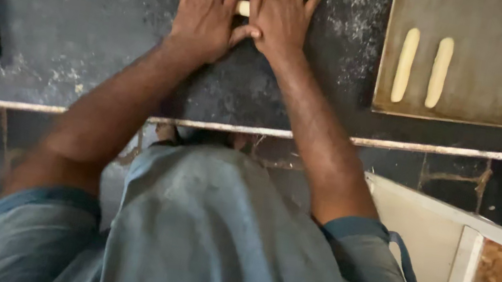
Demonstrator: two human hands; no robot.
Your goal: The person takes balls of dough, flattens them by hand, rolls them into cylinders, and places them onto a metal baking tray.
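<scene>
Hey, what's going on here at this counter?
A person presses both palms flat on a piece of dough on a dark, floured counter. The left hand, wearing a ring, and the right hand lie side by side over it. To the right, a metal tray holds two dough sticks.

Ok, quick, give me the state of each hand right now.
Left hand: open, flat, fingers spread, pressing on the dough piece.
Right hand: open, flat, fingers spread, pressing on the same dough piece.
</scene>
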